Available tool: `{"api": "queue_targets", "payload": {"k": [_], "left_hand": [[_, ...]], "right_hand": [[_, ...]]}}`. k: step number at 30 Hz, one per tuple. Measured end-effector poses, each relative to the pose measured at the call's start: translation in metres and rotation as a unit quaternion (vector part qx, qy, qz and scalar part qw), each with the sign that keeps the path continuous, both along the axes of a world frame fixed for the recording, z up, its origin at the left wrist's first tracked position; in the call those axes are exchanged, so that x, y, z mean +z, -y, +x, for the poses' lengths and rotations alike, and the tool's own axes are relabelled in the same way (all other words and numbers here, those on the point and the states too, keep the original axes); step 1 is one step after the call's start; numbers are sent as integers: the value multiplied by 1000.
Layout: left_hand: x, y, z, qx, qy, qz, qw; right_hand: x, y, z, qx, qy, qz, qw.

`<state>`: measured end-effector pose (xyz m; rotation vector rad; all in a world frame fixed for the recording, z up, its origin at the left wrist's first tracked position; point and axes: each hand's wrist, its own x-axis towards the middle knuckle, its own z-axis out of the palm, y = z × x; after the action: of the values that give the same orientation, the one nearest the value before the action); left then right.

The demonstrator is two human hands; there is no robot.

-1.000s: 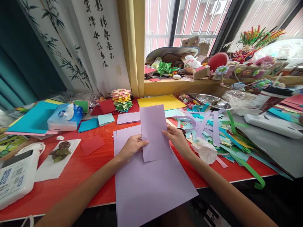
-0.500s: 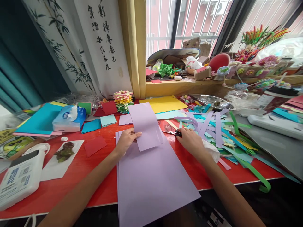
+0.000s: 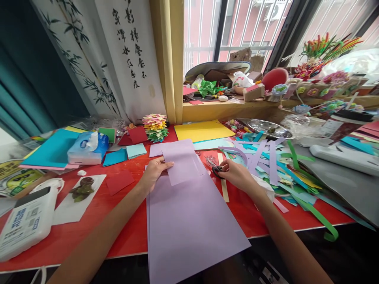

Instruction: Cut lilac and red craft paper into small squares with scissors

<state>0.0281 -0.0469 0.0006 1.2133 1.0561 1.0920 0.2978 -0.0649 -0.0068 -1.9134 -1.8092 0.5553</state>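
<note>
My left hand (image 3: 156,171) is closed on the left edge of a light purple paper piece (image 3: 185,165), thumb on top. The piece is held over a larger purple sheet (image 3: 195,221), which reaches past the table's front edge. At right, my right hand (image 3: 237,173) has its fingers closed at the black handles of small scissors (image 3: 217,169). The blades point up and left, just above the red tabletop. A narrow cream paper strip (image 3: 225,189) lies beneath the scissors and fingers. Small purple squares (image 3: 155,150) lie behind my left hand.
Coloured paper strips (image 3: 272,161) are heaped right of my right hand, near a metal dish (image 3: 269,129). Yellow paper (image 3: 204,131) and a folded-paper stack (image 3: 155,128) lie at the back. A tissue pack (image 3: 88,148) and a white box (image 3: 28,223) stand left.
The purple piece has tipped lower and away, toward the back of the table. My right hand has turned the scissors so the blades point more upward. More of the cream strip shows.
</note>
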Motion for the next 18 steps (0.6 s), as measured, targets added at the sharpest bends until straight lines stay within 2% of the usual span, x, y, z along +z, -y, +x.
{"api": "queue_targets", "payload": {"k": [3,6,10,12,16,18], "left_hand": [[7,3,1,-2,11,12,1000],[11,6,2,-26,19,23,999],[12,9,1,-62,24,24,998],[11,9,2,-83,18,19,996],[10,12,4,-119,-21,1,993],[9,14,6,-132,-39,-5,990]], "right_hand": [[1,-2,-1,-7,-135,-2,991],[2,0,-2,29,-271,-49,961],[5,6,-6,68,-350,-104,929],[6,8,-8,89,-423,-112,895],[7,6,-14,109,-579,-92,802],[8,5,-17,103,-617,-80,776]]}}
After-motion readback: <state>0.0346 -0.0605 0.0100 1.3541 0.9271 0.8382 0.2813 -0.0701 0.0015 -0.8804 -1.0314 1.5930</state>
